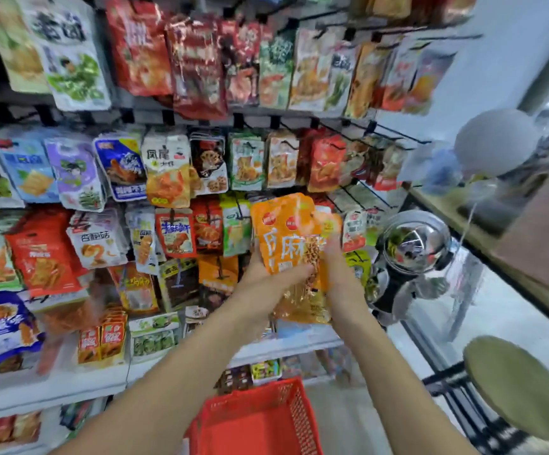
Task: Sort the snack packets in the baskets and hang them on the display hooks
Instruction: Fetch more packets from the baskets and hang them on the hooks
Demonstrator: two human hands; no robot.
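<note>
A person stands in front of a wall of snack packets point(168, 172). The packets hang in rows on black hooks point(447, 37), and they come in many colours: red, green, blue, orange and white.

Both arms reach forward to the wall. Between the two hands is a bunch of orange packets point(283, 231). The front one has big white letters on it. The bunch is held up in the air, right in front of the lower rows and a bit to the right of the middle. More of the bunch shows lower down, with clear parts and golden food inside.

The left hand point(266, 277) grips the bottom of the bunch. Its thumb lies up the left side and its fingers curl across the front. The right hand point(337, 264) is against the right side of the bunch. It is blurry, so I cannot tell if its fingers are curled round the packets or just touching them.

Under the arms, low down, is a red basket point(253, 394) with holes in its sides. It is well below the orange packets.

Below the hanging rows is a white shelf point(266, 348) with boxes of small packets on it.

To the right are a shiny round silver thing point(414, 241), a grey balloon point(496, 142) and a round green stool point(516, 385).
</note>
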